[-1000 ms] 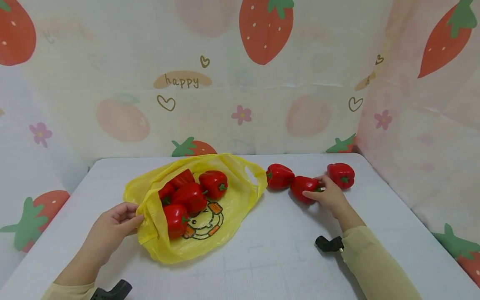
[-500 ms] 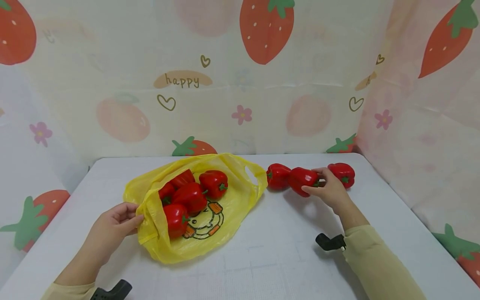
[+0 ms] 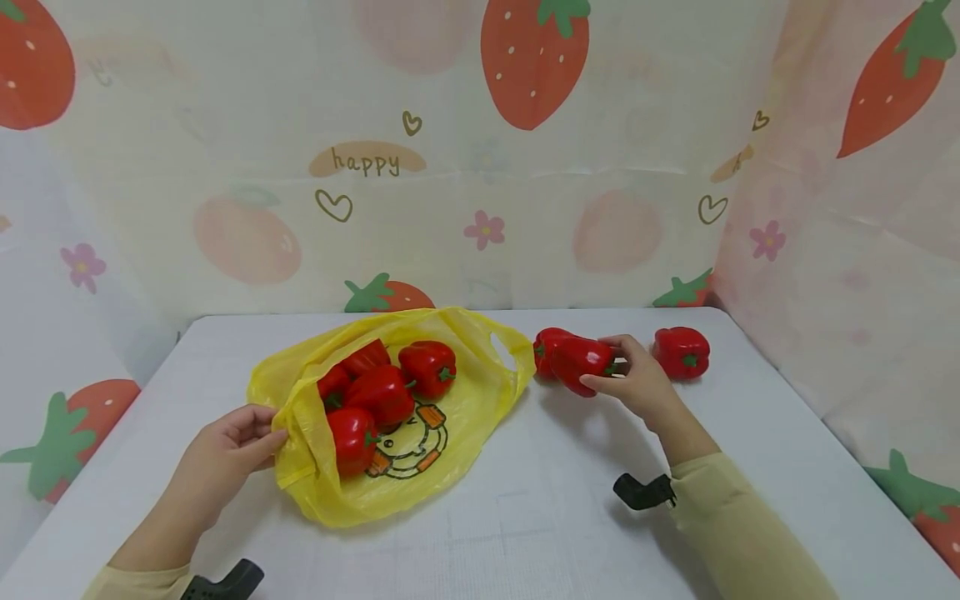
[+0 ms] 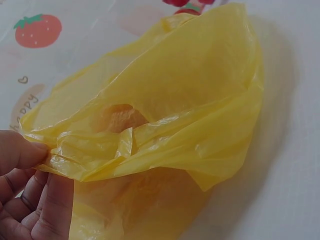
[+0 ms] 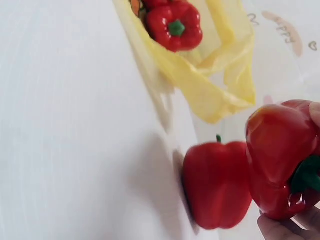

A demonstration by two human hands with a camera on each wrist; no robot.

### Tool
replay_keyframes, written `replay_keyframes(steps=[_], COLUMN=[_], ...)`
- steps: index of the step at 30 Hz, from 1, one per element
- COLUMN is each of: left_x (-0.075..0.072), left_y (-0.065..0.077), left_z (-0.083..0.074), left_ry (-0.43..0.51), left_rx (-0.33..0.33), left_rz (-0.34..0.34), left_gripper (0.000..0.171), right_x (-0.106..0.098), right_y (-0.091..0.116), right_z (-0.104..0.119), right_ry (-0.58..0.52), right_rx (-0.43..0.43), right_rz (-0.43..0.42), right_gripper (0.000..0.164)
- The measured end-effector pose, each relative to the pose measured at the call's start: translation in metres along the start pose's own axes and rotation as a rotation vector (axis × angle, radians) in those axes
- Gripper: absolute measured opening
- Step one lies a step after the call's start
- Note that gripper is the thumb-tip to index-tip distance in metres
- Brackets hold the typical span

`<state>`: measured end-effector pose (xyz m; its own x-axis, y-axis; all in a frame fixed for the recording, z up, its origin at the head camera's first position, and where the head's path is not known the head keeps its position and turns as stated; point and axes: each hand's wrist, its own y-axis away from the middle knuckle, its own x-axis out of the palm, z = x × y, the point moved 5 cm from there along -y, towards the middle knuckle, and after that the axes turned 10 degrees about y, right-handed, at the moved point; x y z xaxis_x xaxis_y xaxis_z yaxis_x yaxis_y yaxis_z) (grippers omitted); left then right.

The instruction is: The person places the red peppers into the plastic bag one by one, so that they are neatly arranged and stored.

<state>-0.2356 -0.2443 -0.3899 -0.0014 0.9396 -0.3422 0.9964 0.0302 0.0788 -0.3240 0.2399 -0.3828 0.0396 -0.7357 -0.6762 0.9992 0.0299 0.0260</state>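
Note:
My left hand pinches the left edge of a yellow plastic bag, its thumb and fingers on the film in the left wrist view. Inside the bag lie several red bell peppers, one near its middle. My right hand grips another red bell pepper between thumb and fingers, raised above the table with a shadow beneath. Behind it, partly covered, a bell pepper stands on the table close to the bag's handle end. To the right of the hand sits one more bell pepper.
A white table carries everything, with a strawberry-print cloth rising behind and at both sides. Black wrist devices show at the left sleeve and the right sleeve.
My right hand has lifted its bell pepper and carried it left, in front of the one beside the bag. The left hand and the bag have stayed put.

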Motion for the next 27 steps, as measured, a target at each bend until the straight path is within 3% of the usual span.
replay_keyframes(steps=[8,27], left_x=[0.0,0.001], left_y=[0.0,0.0], left_z=[0.001,0.0], left_ry=[0.0,-0.011], left_rx=[-0.007,0.014], left_rz=[-0.003,-0.004], left_gripper=[0.044,0.043], right_x=[0.019,0.075], right_y=[0.0,-0.001], right_z=[0.02,0.06], right_ry=[-0.028,-0.026], right_rx=[-0.053,-0.081], right_rz=[0.018,0.078], right_gripper=[0.073,0.066])
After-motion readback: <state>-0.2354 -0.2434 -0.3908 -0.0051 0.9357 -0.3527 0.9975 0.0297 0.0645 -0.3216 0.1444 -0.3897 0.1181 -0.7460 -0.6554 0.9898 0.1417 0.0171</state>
